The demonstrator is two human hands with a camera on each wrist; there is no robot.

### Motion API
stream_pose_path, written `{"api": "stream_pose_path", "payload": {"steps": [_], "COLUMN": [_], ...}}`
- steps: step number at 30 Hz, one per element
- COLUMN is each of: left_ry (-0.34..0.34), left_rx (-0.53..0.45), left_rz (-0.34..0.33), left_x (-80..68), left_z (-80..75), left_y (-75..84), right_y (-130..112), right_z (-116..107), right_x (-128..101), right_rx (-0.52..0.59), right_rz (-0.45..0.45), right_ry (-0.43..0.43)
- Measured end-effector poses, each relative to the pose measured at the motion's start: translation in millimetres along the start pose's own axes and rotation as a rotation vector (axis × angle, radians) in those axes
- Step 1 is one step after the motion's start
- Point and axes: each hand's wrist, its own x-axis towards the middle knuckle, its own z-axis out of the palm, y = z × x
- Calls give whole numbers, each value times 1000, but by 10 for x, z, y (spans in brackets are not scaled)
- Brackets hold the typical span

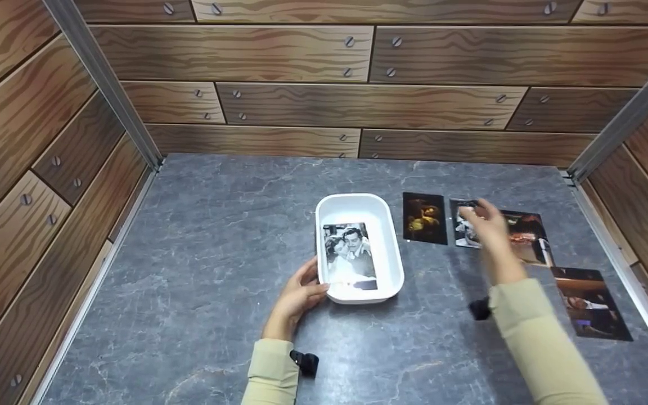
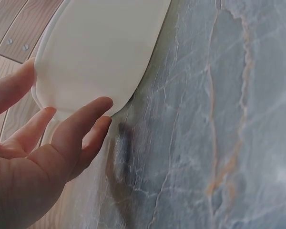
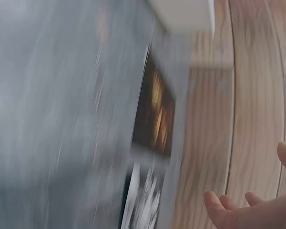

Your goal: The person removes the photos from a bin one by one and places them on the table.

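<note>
A white plastic tub (image 1: pixel 390 247) stands on the table, with a black-and-white photo (image 1: pixel 350 256) of a couple lying inside it. At the tub's near left corner, my left hand (image 1: pixel 296 295) holds the wall, its thumb by the rim and its fingers against the outside. My right hand (image 1: pixel 493 230), blurred, is over the row of photos on the right with nothing in it. Below its fingers lies another black-and-white photo (image 1: pixel 464 239), partly hidden. In the right wrist view the fingertips (image 3: pixel 212 198) are spread apart from the thumb.
A dark photo with golden figures (image 1: pixel 424 218) lies just right of the tub. Farther right are a colour photo (image 1: pixel 529 233), partly covered by the hand, and a brownish photo (image 1: pixel 591 304). Wood-patterned walls (image 1: pixel 301 56) enclose the grey marbled table (image 1: pixel 200 242).
</note>
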Motion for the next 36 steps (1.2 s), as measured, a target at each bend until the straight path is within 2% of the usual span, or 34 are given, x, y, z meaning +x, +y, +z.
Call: {"api": "stream_pose_path", "payload": {"steps": [7, 10, 13, 16, 19, 25, 36], "left_ry": [-12, -11, -7, -3, -7, -30, -3], "left_rx": [-2, -2, -2, 2, 8, 4, 12], "left_rz": [12, 6, 1, -4, -9, 0, -24], "left_x": [-6, -3, -1, -5, -12, -18, -9], "left_z": [-1, -5, -8, -9, -6, 12, -2], "left_y": [-11, -8, 1, 10, 13, 1, 13], "right_y": [-126, -115, -75, -7, 92, 249, 241], "right_z": [791, 1105, 1367, 1564, 1698, 1783, 1863], "right_x": [-258, -371, -472, -556, -612, -655, -643], "right_rx": [77, 58, 36, 35, 30, -63, -144], "right_rz": [-106, -141, -150, -120, -63, 5, 108], "right_ry": [-137, -170, -211, -259, -278, -212, -250]}}
